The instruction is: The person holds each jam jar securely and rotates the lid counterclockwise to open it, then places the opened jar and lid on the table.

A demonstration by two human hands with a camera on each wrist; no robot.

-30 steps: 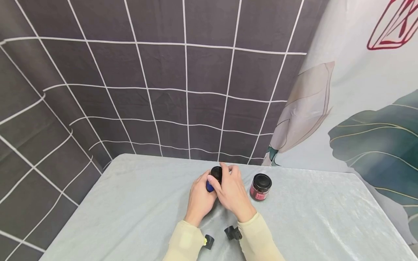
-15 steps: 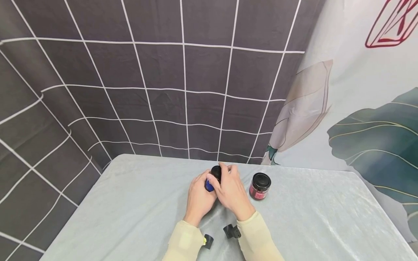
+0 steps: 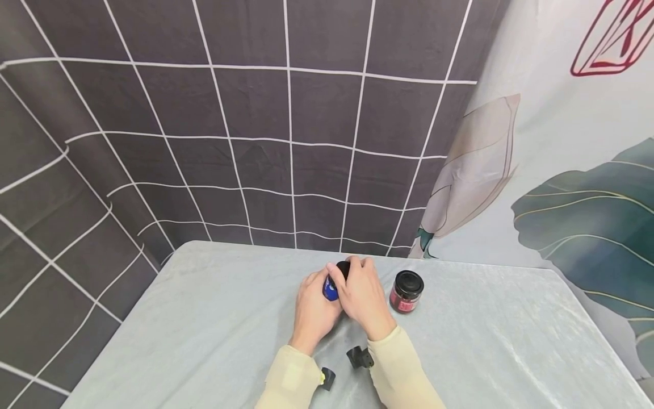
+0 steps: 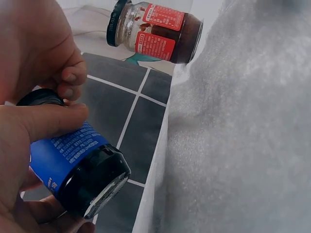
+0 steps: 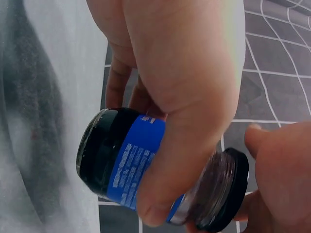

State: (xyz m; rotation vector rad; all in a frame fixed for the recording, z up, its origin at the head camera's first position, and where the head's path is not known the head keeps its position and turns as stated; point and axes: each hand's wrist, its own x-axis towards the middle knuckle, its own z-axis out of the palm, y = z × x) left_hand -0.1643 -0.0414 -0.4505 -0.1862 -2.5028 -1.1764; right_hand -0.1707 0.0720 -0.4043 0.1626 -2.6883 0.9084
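Observation:
A blue-labelled glass jar (image 4: 73, 150) with a black lid (image 5: 231, 191) is held between both hands, tilted. My left hand (image 3: 313, 309) grips its body, the thumb lying across the blue label in both wrist views. My right hand (image 3: 363, 295) grips the lid, thumb on the near side and fingers around the far side. In the left wrist view the jar's base shows, off the cloth. To the right of my hands a second jar (image 3: 406, 291) stands upright, with a black lid and a red label; dark contents fill its lower part.
A pale grey cloth covers the table (image 3: 214, 329). Behind it hangs a dark curtain with a white grid (image 3: 260, 165), and a pale leaf-patterned curtain (image 3: 475, 227) at the right. Each wrist wears a small black mount (image 3: 360, 358).
My right hand has turned on the lid, its thumb shifting up and right. More of the blue label now shows. The second jar has stayed in place.

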